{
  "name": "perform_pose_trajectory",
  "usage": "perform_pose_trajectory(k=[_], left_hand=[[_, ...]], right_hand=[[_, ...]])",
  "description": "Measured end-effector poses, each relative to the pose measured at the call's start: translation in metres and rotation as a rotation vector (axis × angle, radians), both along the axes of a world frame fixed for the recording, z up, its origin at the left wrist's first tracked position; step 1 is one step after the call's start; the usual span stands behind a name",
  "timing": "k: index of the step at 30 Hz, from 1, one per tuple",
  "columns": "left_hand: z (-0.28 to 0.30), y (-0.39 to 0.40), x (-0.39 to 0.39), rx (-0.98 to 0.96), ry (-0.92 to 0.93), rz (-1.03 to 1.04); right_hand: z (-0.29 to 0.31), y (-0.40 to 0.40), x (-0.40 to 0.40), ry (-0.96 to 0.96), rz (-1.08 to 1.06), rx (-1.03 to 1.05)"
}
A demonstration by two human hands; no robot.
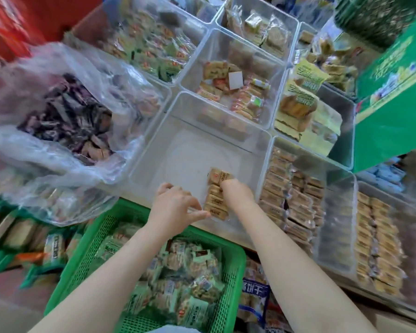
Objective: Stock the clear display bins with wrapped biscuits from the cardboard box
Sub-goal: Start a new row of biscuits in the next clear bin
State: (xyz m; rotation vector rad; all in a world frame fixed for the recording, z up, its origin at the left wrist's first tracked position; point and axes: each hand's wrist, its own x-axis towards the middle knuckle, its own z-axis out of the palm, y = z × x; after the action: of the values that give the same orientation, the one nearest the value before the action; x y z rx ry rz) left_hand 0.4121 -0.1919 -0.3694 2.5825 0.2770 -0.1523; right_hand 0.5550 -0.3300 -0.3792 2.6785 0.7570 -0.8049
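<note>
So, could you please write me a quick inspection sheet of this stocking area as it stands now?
Surface: clear display bins set edge to edge; the near middle bin is mostly bare.
Job's things: a short row of wrapped biscuits lies at that bin's near right side; no cardboard box can be made out.
Clutter: green basket of packets below; plastic bag of dark snacks to the left; neighbouring bin packed in rows.
Grippers: left hand and right hand both touch the biscuit row; grip unclear.
Cables: nothing seen.
Surroundings: green carton at right, blurred.
</note>
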Motion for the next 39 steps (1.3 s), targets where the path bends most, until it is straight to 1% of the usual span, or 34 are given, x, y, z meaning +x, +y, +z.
perform_pose_trajectory(k=[3,5,7,10,11,13,15,16,19,22,25,27,28,30,31,33,35,36,38,39], left_hand=[[0.001,0.001,-0.001,-0.002,0.015,0.007],[0.003,0.001,-0.002,-0.01,0.028,0.005],[0.008,0.002,-0.002,-0.012,0.068,-0.009],[0.017,0.002,-0.002,-0.042,0.125,-0.013],[0.022,-0.002,-0.002,-0.102,0.107,0.015],[0.035,-0.025,0.006,-0.213,-0.015,0.076],[0.056,-0.07,0.02,-0.26,-0.122,0.052],[0.067,-0.102,0.028,-0.281,-0.134,-0.001],[0.092,-0.209,0.047,-0.355,-0.047,-0.204],[0.101,-0.325,0.056,-0.355,0.0,-0.391],[0.105,-0.441,0.051,-0.361,0.077,-0.503],[0.104,-0.513,0.046,-0.332,0.091,-0.539],[0.103,-0.545,0.045,-0.315,0.076,-0.544],[0.099,-0.6,0.047,-0.279,0.044,-0.544],[0.096,-0.623,0.049,-0.234,0.041,-0.546],[0.089,-0.656,0.052,-0.082,0.044,-0.539],[0.082,-0.674,0.053,0.057,0.01,-0.491],[0.079,-0.678,0.053,0.091,-0.009,-0.464],[0.075,-0.682,0.054,0.116,-0.026,-0.438],[0.073,-0.682,0.055,0.119,-0.028,-0.438]], right_hand=[[-0.002,0.003,0.001,0.009,-0.025,0.019],[0.009,0.0,0.0,0.023,-0.066,0.098],[0.029,-0.01,-0.006,0.029,-0.118,0.266],[0.068,-0.045,-0.026,0.015,-0.248,0.591],[0.081,-0.062,-0.033,0.009,-0.307,0.68],[0.1,-0.102,-0.045,-0.024,-0.439,0.823],[0.113,-0.15,-0.056,-0.063,-0.596,0.919],[0.118,-0.179,-0.062,-0.091,-0.683,0.964],[0.129,-0.276,-0.081,-0.234,-0.902,1.033],[0.134,-0.385,-0.1,-0.436,-1.107,1.108],[0.137,-0.499,-0.118,-0.656,-1.321,1.138],[0.13,-0.573,-0.129,-0.718,-1.481,1.135],[0.123,-0.606,-0.132,-0.706,-1.556,1.125],[0.101,-0.663,-0.136,-0.581,-1.672,1.045],[0.088,-0.686,-0.137,-0.48,-1.708,0.999],[0.055,-0.717,-0.135,-0.251,-1.738,0.885],[0.024,-0.728,-0.131,-0.034,-1.737,0.771],[0.009,-0.728,-0.129,0.056,-1.724,0.728],[-0.014,-0.722,-0.126,0.199,-1.681,0.685],[-0.025,-0.719,-0.125,0.23,-1.665,0.692]])
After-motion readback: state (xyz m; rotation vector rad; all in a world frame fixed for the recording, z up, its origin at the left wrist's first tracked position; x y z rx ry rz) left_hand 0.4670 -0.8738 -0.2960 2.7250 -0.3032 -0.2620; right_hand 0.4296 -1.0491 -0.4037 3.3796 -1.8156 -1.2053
